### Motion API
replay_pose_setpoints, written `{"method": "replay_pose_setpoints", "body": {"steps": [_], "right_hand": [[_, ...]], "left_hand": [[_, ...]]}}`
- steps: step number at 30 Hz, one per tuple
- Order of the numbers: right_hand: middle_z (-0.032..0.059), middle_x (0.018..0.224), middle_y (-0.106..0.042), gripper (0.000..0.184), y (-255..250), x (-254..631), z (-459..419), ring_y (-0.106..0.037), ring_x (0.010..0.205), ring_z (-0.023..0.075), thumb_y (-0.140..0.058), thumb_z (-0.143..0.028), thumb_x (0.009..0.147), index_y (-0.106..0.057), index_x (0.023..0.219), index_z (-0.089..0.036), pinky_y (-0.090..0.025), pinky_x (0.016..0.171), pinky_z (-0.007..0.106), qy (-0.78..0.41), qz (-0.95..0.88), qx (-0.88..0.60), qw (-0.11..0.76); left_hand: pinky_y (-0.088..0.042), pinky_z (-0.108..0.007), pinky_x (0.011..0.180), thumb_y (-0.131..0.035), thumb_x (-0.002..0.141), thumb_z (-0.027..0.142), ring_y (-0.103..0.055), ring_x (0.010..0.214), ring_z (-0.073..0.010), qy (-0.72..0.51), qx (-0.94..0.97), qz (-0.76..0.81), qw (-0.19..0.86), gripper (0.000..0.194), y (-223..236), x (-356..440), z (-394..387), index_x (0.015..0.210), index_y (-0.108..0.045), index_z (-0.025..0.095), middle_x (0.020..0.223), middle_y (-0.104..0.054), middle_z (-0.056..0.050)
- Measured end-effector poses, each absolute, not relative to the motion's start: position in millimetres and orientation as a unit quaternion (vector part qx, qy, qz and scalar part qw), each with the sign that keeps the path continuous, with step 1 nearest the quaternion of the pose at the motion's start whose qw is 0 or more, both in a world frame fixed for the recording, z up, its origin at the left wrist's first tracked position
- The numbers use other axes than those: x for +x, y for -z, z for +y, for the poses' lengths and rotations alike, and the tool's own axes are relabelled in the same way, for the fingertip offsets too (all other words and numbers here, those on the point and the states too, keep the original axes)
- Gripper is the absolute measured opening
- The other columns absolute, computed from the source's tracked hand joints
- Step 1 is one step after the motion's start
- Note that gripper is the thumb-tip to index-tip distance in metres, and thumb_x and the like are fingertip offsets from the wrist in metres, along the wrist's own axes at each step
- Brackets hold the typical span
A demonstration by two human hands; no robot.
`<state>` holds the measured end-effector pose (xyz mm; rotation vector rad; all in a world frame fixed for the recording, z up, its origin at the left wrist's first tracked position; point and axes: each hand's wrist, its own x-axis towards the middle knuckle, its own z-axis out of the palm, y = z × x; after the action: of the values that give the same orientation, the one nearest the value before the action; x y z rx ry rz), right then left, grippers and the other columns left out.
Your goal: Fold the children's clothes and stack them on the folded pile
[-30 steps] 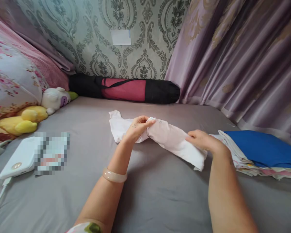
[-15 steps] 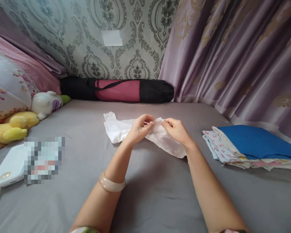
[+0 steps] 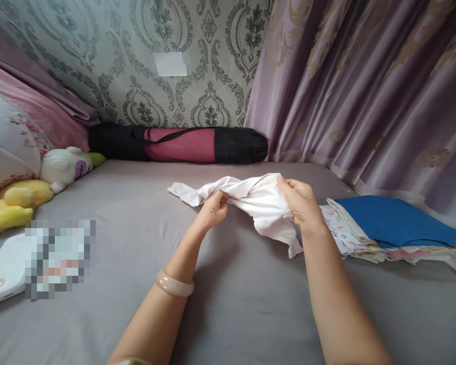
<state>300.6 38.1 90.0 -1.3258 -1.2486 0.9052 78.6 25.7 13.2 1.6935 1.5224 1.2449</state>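
A crumpled white garment [image 3: 256,195] stretches between my two hands over the grey bed sheet. My left hand [image 3: 213,209] is closed on its near edge, left of the middle. At the garment's right end, my right hand [image 3: 303,203] pinches the cloth with thumb and fingers. One narrow sleeve-like end trails off to the left, and another part hangs down below my right hand. Its exact kind I cannot make out. A pale bangle [image 3: 175,285] circles my left forearm.
Right of my right hand lies a folded clothes stack [image 3: 395,220], blue on top. A black and pink rolled bag [image 3: 180,144] lies along the wall. Plush toys [image 3: 21,200] and a white power bank [image 3: 7,268] are at the left, beside a blurred-out item [image 3: 61,261].
My hands have moved apart, the right one going rightward with the cloth. The garment is now lifted and stretched between them, where before it was bunched lower at my fingertips.
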Motion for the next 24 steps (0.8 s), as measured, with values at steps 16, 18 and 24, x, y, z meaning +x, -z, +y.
{"method": "replay_pose_setpoints", "body": {"steps": [16, 18, 24], "right_hand": [[0.0021, 0.067, -0.067, 0.047, -143, 295, -14, -0.061, 0.061, 0.0174, -0.074, -0.065, 0.064, -0.070, 0.079, -0.021, -0.046, 0.049, 0.026, -0.425, -0.543, -0.485, 0.538], [0.0022, 0.067, -0.067, 0.047, -143, 296, -12, -0.062, 0.061, 0.0176, -0.074, -0.065, 0.064, -0.070, 0.079, -0.021, -0.046, 0.049, 0.026, -0.424, -0.542, -0.485, 0.539], [0.0025, 0.068, -0.068, 0.047, -143, 294, -11, -0.063, 0.064, 0.0184, -0.073, -0.067, 0.063, -0.067, 0.074, -0.021, -0.046, 0.049, 0.026, -0.413, -0.551, -0.486, 0.539]], "left_hand": [[-0.039, -0.042, 0.104, -0.068, 0.078, 0.032, -0.051, 0.120, -0.0242, -0.524, 0.653, 0.451, 0.309, 0.040, -34, 101, 7, 0.112, -0.049, 0.023, 0.121, -0.056, -0.008], [-0.041, -0.040, 0.100, -0.067, 0.080, 0.035, -0.053, 0.112, -0.0214, -0.550, 0.646, 0.459, 0.264, 0.033, -33, 105, 7, 0.106, -0.050, 0.023, 0.114, -0.056, -0.006], [-0.045, -0.033, 0.078, -0.057, 0.077, 0.012, -0.053, 0.086, -0.0186, -0.529, 0.687, 0.488, 0.099, 0.018, -18, 115, 11, 0.089, -0.048, 0.022, 0.089, -0.054, -0.003]]}}
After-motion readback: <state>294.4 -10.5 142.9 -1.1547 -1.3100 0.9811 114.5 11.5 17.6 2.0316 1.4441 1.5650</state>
